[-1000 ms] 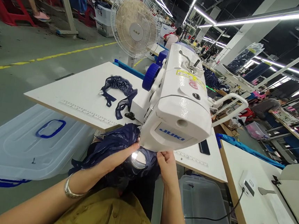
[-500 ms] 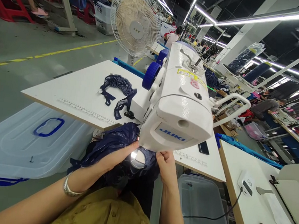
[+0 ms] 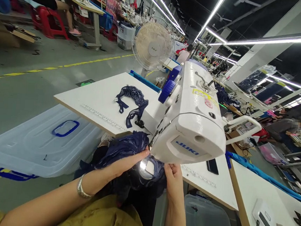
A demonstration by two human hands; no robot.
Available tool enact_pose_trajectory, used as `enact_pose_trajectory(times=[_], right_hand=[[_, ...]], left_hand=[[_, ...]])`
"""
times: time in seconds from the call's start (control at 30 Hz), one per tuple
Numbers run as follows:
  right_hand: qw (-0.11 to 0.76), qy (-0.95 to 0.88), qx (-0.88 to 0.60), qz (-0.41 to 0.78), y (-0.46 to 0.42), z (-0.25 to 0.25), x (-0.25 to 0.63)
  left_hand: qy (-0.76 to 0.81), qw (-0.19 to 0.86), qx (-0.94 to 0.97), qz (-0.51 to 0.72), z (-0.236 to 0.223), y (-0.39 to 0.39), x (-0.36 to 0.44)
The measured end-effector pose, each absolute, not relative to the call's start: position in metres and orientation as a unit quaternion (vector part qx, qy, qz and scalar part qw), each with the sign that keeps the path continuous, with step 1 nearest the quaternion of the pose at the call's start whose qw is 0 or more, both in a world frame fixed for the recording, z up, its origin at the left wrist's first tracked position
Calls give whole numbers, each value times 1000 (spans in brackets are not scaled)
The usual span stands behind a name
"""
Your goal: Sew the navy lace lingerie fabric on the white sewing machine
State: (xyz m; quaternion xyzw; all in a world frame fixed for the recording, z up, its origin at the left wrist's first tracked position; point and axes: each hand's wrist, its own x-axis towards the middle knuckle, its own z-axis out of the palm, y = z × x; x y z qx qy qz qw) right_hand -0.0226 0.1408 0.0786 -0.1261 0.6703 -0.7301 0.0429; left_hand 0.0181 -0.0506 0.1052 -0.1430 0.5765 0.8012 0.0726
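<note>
A bunched piece of sheer navy fabric hangs over the machine's working end and down toward my lap. My left hand grips it from the left, its thumb stretched along the cloth and its other fingers mostly hidden. On the other side, my right hand pinches the fabric's edge between thumb and fingers. Both hands are just below the head of a white JUKI sewing machine, which hides the needle. Between them a shiny round plate catches the light.
A ruffled navy strip lies on the white sewing table, left of the machine. A phone rests at the right. Lidded plastic bins stand below. Behind are a standing fan and several people at other machines.
My view has swung a little to the left, so the machine and table appear farther right and lower. Both hands stay on the fabric, with little visible movement against the machine.
</note>
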Motion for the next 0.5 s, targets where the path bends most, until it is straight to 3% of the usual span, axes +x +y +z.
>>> enact_pose_trajectory(times=[0.3,0.5], right_hand=[[75,651,-139,-743,142,73,-20],[88,645,-148,-745,136,70,-20]], left_hand=[[562,149,-74,810,113,-71,28],[396,248,-43,883,107,-89,32]])
